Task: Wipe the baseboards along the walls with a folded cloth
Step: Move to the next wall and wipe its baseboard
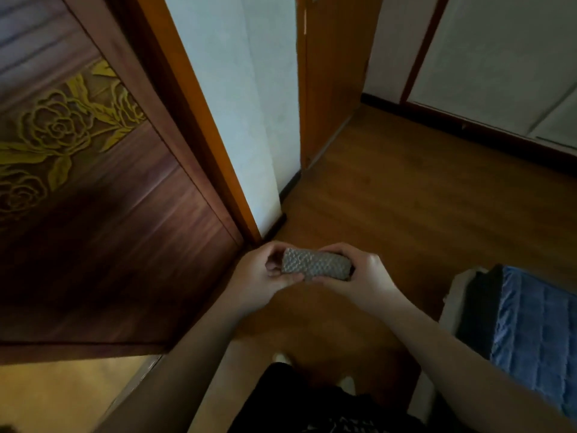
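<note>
Wood floor (406, 198); folded cloth (315, 265) between left hand (260, 276) and right hand (362, 273).

Grey cloth (316, 264) with bumpy honeycomb weave; smooth wooden floor (421, 195); glossy carved wooden door (103, 195).

Open wood floor (421, 195) ahead, right of white wall corner (249, 120): room to pass there. Dark baseboard (278, 223) at foot of that corner, nothing in front of it. Big carved door (103, 214) left of corner, blocks that side. Blue bedding (537, 332) low right, far from corner, blocks there. Second baseboard (468, 123) along far wall, floor before it free.
</note>
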Tool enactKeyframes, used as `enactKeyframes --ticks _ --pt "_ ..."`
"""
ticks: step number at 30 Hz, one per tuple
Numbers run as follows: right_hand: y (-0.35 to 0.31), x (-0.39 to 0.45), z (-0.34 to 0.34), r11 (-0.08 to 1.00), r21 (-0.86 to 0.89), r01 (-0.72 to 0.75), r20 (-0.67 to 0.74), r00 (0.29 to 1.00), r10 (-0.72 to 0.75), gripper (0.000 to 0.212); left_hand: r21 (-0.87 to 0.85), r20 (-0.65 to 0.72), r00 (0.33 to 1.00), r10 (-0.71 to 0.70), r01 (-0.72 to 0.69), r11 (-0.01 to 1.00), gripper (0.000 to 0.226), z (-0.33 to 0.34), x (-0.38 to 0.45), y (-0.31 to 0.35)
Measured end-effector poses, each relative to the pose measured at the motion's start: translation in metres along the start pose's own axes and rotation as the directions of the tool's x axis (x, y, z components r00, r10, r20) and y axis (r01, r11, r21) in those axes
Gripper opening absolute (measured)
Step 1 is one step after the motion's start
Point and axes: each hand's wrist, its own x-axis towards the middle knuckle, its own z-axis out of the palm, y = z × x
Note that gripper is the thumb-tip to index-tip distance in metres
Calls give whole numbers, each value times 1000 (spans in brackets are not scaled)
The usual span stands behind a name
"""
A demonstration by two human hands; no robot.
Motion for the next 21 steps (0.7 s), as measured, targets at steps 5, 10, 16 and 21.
enactKeyframes --ticks 5,10,16,21 --pt "14 64 28 999 17 32 129 991 -34 45 102 -136 991 19 -5 995 37 -35 24 -21" --pt "26 118 30 998 -57 41 224 974 -27 42 -6 -147 988 -46 45 999 41 -49 65 -41" --pt "44 162 6 997 -39 71 220 974 -61 53 -72 -100 993 -61 54 996 39 -48 123 -38" --pt "74 204 -2 997 22 71 161 984 -74 55 -18 -101 992 -75 74 997 41 -50 177 -40"
